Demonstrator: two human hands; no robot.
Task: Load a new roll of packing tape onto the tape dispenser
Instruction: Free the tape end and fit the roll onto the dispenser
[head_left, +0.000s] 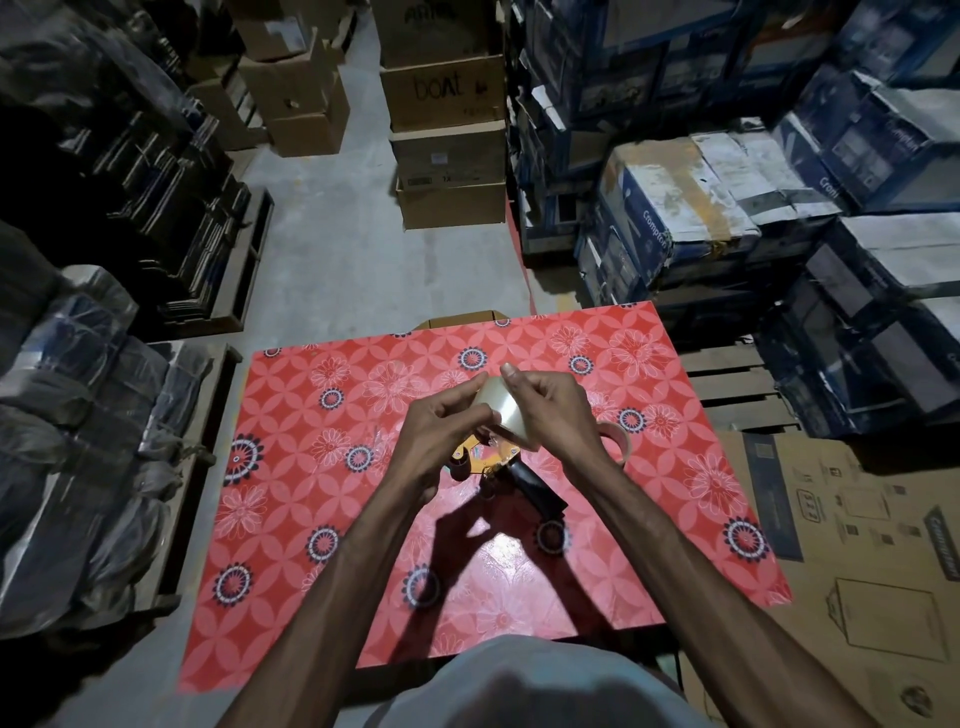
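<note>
A roll of clear packing tape is held above the red flowered table, between both hands. My left hand grips its near left side with fingers curled. Fingers of my right hand pinch the roll's top and right side. Just below the roll lies the tape dispenser, with an orange frame and a black handle pointing toward the lower right; my hands hide part of it. Whether the roll touches the dispenser I cannot tell.
Another tape roll lies on the table behind my right wrist. Stacked cardboard boxes stand beyond the table, blue cartons at right, wrapped bundles at left. A flat printed carton lies right of the table.
</note>
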